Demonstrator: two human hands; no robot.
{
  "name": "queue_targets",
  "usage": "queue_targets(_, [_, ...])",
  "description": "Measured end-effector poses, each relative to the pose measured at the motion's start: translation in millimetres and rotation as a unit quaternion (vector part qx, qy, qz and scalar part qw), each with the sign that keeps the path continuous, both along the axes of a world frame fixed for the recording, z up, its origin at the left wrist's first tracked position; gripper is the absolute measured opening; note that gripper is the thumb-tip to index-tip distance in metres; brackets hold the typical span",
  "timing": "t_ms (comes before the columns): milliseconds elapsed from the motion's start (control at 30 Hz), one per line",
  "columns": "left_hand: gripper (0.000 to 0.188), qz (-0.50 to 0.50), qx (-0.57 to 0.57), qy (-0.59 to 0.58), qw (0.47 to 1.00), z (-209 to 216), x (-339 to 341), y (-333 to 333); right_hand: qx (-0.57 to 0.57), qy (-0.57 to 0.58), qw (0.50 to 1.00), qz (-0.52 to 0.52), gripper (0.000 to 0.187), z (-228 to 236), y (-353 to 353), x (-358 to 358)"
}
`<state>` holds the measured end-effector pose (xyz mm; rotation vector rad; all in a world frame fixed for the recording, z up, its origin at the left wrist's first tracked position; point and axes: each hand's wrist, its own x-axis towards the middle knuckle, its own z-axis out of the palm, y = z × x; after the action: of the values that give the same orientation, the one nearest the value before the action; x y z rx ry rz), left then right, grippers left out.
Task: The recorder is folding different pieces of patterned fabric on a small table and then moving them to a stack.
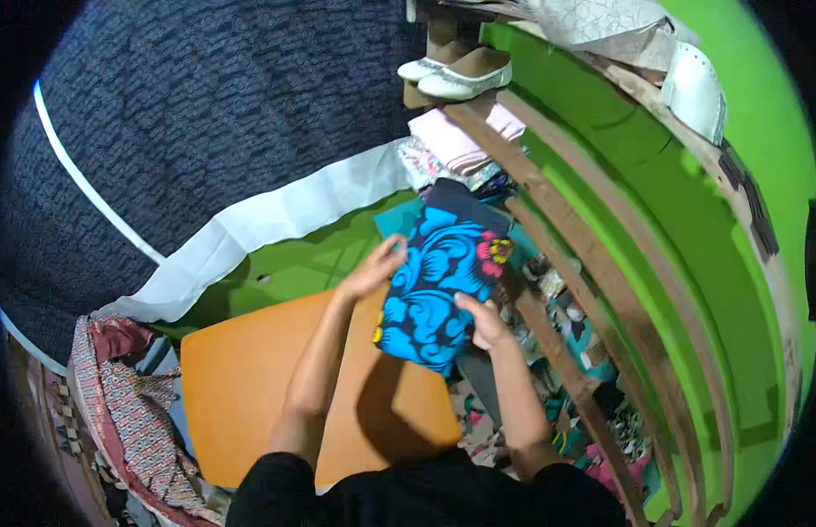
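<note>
A folded cloth point(434, 294), black with bright blue swirls and a pink-and-yellow flower, is held up in front of me above the orange board. My right hand point(487, 323) grips its right side, thumb on the front and fingers going behind. At the upper left edge, my left hand point(375, 268) has its bent fingers closed against the fabric; the fingertips are partly hidden. Just beyond the cloth's far end is a stack of folded fabrics, with a pale pink folded cloth point(456, 140) on top.
The flat orange board point(258, 386) lies below my left arm. Wooden slats point(566, 206) run along the green wall at right, with scattered cloth scraps beneath. White shoes point(465, 75) stand at the back. A dark textured curtain point(241, 105) and a patterned fabric point(140, 413) are on the left.
</note>
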<state>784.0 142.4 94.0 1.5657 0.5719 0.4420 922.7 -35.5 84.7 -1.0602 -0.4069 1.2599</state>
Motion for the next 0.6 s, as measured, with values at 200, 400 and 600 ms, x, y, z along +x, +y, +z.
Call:
queue_targets(200, [0.046,0.106,0.594,-0.025,0.797,16,175,86,0.074,0.032,0.997,0.021,0.034,6,15,119])
queue_targets(400, [0.053,-0.055,0.511,-0.083,0.854,-30,212,146,0.124,-0.006,0.99,0.064,0.035,-57,166,201])
queue_targets(600, [0.05,-0.126,0.375,-0.047,0.917,-27,225,112,0.027,-0.06,0.997,-0.029,0.039,-49,219,253])
